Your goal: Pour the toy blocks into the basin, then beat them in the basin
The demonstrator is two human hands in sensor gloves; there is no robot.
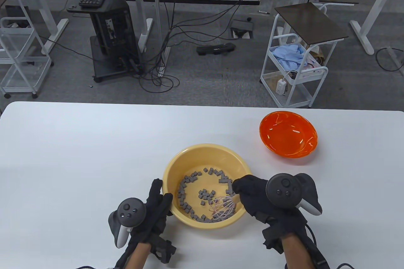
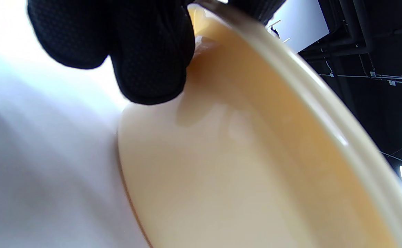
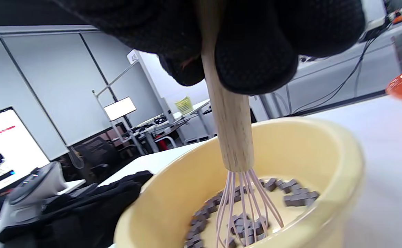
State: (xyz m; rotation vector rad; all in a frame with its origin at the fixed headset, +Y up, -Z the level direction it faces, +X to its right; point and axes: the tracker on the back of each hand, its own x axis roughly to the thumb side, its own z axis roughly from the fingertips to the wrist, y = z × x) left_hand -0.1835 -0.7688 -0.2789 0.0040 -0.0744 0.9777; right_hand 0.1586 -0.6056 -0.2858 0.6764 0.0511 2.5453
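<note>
A yellow basin (image 1: 202,148) stands near the table's front edge with several small grey toy blocks (image 1: 189,180) scattered in a ring and a clump on its bottom. My right hand (image 1: 249,195) grips the wooden handle of a whisk (image 1: 222,208), whose pink wires stand among the blocks at the basin's near right side. In the right wrist view the whisk (image 3: 232,137) hangs from my right hand (image 3: 242,44) into the basin (image 3: 342,179) above the blocks (image 3: 297,196). My left hand (image 1: 159,198) holds the basin's left rim. Its fingertips (image 2: 149,58) press the basin's outer wall (image 2: 238,155).
An orange bowl (image 1: 288,138) sits empty on the table, behind and right of the basin. The white table (image 1: 79,155) stretches left and back. Beyond its far edge are carts, cables and desks on the floor.
</note>
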